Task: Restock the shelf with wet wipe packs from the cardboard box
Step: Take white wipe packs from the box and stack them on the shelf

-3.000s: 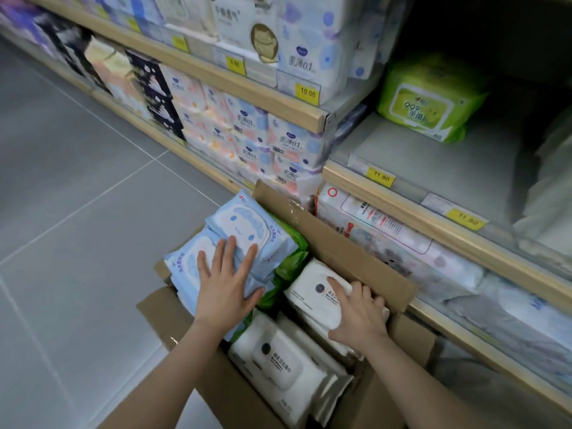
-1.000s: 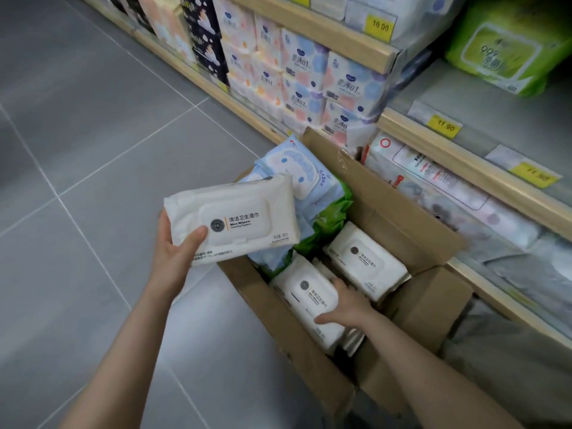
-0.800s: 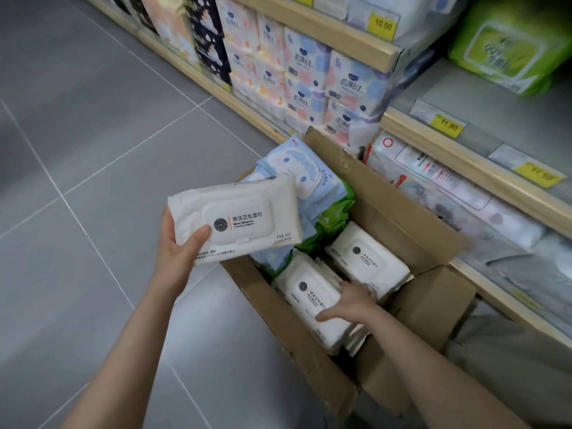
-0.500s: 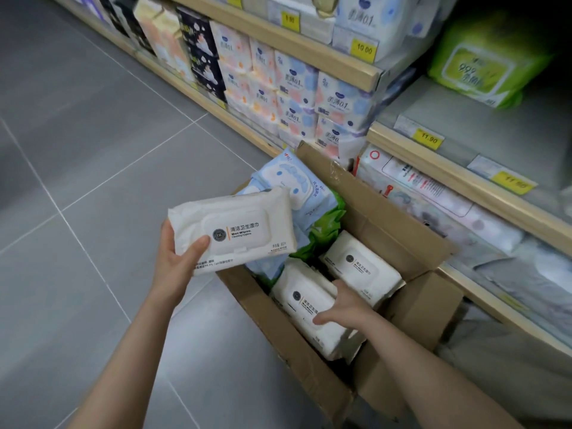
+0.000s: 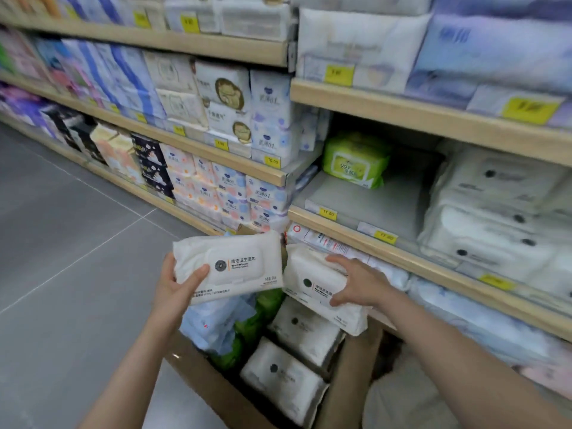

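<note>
Whereas half a second ago only the left hand held a white pack, the right hand now clamps a second pack, lifted above the cardboard box at lower centre. Bare shelf, centre right, likely comes next.

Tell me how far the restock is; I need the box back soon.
Done: white packs are stacked on the shelf. In hand: left hand and right hand each hold a pack. Left: more packs in the box, and the shelf has bare space.
</note>
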`<state>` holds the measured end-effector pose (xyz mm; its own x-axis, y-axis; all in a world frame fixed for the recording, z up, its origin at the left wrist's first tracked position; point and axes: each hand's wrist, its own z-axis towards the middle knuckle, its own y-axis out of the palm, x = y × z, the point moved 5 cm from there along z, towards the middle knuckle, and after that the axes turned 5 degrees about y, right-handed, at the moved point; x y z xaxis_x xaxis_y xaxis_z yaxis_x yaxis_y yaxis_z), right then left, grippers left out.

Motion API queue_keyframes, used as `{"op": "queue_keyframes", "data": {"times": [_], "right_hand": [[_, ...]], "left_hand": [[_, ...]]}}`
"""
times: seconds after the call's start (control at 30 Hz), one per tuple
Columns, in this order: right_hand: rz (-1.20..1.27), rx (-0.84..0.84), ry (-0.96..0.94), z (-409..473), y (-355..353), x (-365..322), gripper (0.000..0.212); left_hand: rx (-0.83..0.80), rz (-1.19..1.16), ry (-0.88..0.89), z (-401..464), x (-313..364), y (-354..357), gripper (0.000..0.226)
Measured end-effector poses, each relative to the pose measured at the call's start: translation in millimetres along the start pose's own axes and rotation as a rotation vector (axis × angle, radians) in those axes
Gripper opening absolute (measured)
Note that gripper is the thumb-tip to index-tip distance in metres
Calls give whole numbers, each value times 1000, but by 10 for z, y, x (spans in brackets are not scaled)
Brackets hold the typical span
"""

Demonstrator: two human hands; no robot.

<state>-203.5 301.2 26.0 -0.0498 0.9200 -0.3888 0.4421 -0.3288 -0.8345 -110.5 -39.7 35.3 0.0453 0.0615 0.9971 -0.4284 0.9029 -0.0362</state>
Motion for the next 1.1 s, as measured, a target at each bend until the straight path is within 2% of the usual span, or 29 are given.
{"op": "queue_keyframes", "data": {"times": [0.07,0.33,0.4,0.5,0.57,0.67,0.77,0.9,1.0,1.1], "right_hand": [[-47,94,8,-139,-390,133,98],[-199,419,85,-957,-1701,699,92],[-264,502,106,-1119,-1934,821,92],[-432,647,139,-1250,-2110,992,86],[-539,773,143,-1245,-2131,1112,81],[-597,935,151,-1097,-2088,1366,85],[-659,989,173,-902,-2048,1619,82],[-648,1024,286,-735,-2079,1773,70],[-628,990,350,-671,-2055,1809,84],[-705,983,332,-597,-1922,1840,95]], "left_hand": [[-13,-29,43,43,229,312,45],[-168,-91,107,115,765,1356,69],[-214,-106,130,93,851,1625,64],[-253,-93,168,58,885,1967,53],[-259,-89,168,48,855,2149,53],[-268,-92,154,52,783,2378,55],[-269,-75,164,48,734,2545,58],[-303,-35,187,127,612,2689,45],[-302,-4,188,182,535,2764,42],[-291,-20,144,216,470,2796,47]]}}
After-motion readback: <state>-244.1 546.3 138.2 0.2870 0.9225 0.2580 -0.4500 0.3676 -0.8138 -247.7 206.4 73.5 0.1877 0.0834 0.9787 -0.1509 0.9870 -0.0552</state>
